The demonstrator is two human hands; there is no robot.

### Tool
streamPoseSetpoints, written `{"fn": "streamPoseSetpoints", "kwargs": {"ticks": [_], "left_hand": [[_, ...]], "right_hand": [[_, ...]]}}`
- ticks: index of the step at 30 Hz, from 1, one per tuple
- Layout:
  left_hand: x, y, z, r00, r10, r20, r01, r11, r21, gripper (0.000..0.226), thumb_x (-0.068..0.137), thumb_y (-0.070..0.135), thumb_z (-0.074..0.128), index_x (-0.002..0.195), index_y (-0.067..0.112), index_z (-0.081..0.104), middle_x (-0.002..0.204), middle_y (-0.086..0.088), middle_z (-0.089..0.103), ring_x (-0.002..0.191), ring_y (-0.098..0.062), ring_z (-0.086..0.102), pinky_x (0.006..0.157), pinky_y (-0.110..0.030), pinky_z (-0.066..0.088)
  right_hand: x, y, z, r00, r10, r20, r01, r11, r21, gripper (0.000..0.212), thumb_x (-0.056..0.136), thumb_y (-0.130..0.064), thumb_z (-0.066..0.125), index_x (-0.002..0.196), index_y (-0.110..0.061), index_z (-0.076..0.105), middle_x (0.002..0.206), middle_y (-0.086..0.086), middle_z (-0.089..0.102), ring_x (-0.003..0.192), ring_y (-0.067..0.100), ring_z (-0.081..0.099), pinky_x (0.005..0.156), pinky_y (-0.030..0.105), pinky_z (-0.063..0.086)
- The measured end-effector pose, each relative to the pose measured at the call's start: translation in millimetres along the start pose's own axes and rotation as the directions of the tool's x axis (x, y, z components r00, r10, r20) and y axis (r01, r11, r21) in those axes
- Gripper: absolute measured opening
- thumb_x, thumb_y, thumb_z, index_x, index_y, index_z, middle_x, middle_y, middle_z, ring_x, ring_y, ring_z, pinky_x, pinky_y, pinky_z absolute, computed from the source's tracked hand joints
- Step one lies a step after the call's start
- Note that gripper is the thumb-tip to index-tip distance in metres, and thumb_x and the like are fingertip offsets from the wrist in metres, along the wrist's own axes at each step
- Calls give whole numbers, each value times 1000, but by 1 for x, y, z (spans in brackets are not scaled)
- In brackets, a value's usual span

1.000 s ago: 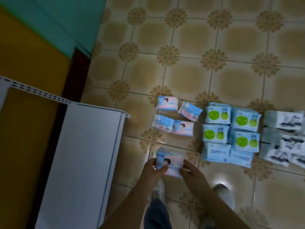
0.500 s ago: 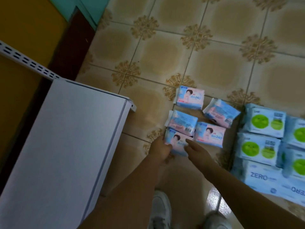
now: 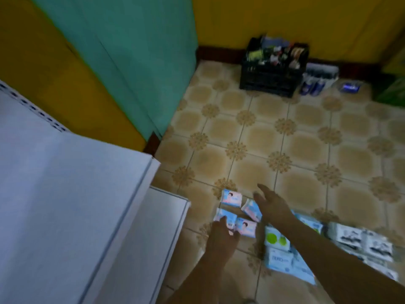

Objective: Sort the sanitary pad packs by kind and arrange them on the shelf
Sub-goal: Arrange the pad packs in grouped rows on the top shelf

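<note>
Several small pink-and-blue pad packs [image 3: 231,197] lie in a cluster on the tiled floor beside the white shelf [image 3: 76,205]. My left hand [image 3: 221,236] rests palm down on the near packs of this cluster, and part of a pack shows at its fingers. My right hand [image 3: 272,204] hovers just above the cluster's right side with fingers spread and holds nothing. To the right lie blue packs with green dots [image 3: 276,239], blue ZERO packs [image 3: 280,258] and white packs with black print [image 3: 361,240], partly hidden by my right forearm.
A lower white shelf board [image 3: 149,233] juts out beneath the top one. A black crate [image 3: 271,75] full of goods stands against the far yellow wall, with small bottles [image 3: 313,85] beside it. Bare tiled floor lies between the crate and the packs.
The pack I held now lies on the floor with the pink-and-blue cluster. My right hand has let go and lifted with fingers spread. The view has tilted up toward the far wall.
</note>
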State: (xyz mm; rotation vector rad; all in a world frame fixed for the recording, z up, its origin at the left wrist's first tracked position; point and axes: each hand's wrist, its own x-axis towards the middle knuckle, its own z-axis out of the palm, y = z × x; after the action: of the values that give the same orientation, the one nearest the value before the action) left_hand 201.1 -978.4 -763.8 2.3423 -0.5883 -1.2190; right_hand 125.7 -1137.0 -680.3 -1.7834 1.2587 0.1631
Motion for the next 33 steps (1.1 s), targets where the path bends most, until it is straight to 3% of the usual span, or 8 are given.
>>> {"fn": "streamPoseSetpoints", "kwargs": {"ticks": [4,7,11,14,17,21,28,33], "left_hand": [[-110,143,-102,985,165,-44,-163,986,42,65,98,32,56,153,11,29,149,-13,39,135,-26,44,106,-29,36],[-182,229,-176,941,292,-169,-292,956,29,65,98,33,55,152,8,30,150,-14,38,135,-30,43,106,-29,36],[-282,302,-261,858,433,-277,-446,895,21,53,94,33,61,141,12,48,138,-14,56,127,-29,53,105,-24,40],[-351,326,-321,718,544,-435,-552,825,121,55,94,38,57,138,5,52,139,-17,55,129,-29,50,109,-27,36],[-404,323,-380,628,519,-580,-562,818,124,57,94,35,61,144,11,45,138,-13,51,124,-27,54,107,-36,42],[-461,283,-455,505,462,-729,-570,813,120,49,95,28,60,141,16,47,133,-6,53,110,-19,61,98,-31,48],[-508,172,-560,391,299,-871,-401,907,131,44,91,28,63,133,22,53,128,0,56,105,-14,61,90,-26,45],[-499,120,-616,341,351,-872,-284,923,261,46,85,26,68,129,18,57,129,-5,53,119,-22,54,97,-30,43]], "right_hand": [[-75,-129,-135,978,-164,-129,168,986,20,54,103,-43,37,153,-22,30,157,6,34,138,29,40,111,38,32],[-141,-231,-222,927,-282,-247,293,956,6,58,103,-50,32,153,-23,28,158,3,32,140,27,37,113,40,31],[-225,-345,-302,772,-515,-372,527,846,-78,57,104,-47,34,152,-16,32,157,4,33,143,25,33,114,39,29],[-279,-414,-324,640,-644,-420,657,741,-135,51,104,-39,39,147,-11,41,152,11,42,140,29,38,112,37,30],[-320,-471,-310,529,-747,-403,767,624,-151,49,103,-35,41,143,-8,46,148,13,47,138,29,42,112,37,32],[-359,-532,-261,455,-843,-288,836,516,-187,52,103,-36,40,146,-6,41,152,12,42,140,27,38,113,36,29],[-392,-601,-162,449,-889,-88,847,455,-274,62,101,-35,47,151,-3,28,157,18,30,145,30,28,115,35,23],[-388,-635,-125,491,-870,-39,750,444,-491,66,98,-44,51,149,-7,31,153,18,35,139,32,36,111,37,31]]}}
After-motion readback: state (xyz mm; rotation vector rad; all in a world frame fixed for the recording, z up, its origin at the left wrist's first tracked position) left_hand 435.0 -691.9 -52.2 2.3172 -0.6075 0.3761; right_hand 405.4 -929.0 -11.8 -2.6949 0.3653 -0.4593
